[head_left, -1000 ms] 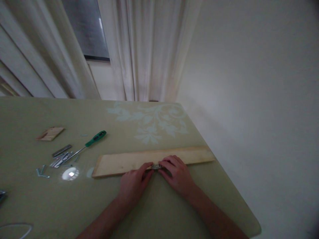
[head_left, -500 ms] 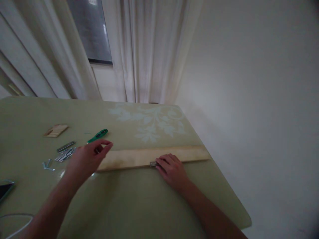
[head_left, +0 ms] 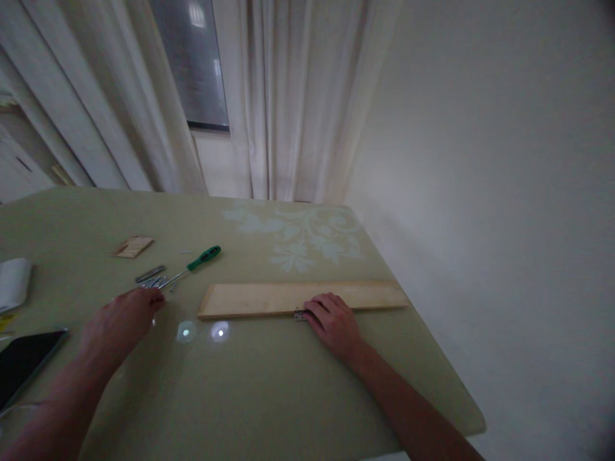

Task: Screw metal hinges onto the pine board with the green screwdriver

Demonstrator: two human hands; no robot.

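A long pale wooden board [head_left: 269, 298] lies across the table. At its front edge my right hand [head_left: 334, 323] rests with curled fingers on a small metal hinge [head_left: 300, 315], pressing it against the wood; part of the hinge is covered. Farther left, my left hand [head_left: 127, 314] reaches down with bent fingers beside a small heap of screws and metal pieces [head_left: 156, 282]. Its fingertips are mostly hidden, so what they pinch cannot be made out. Just beyond the heap lies a screwdriver [head_left: 204, 257] with a green handle, its shaft pointing towards my left hand.
A small wooden piece [head_left: 133, 247] and a narrow metal hinge [head_left: 150, 274] lie behind the heap. A dark phone [head_left: 29, 362] and a white object [head_left: 14, 283] are at the left. Curtains [head_left: 307, 96] hang behind the table, and a wall [head_left: 480, 192] borders its right side.
My left hand has moved left and down from above the board's left end to the screws. My right hand stays on the hinge. The view has turned slightly left.
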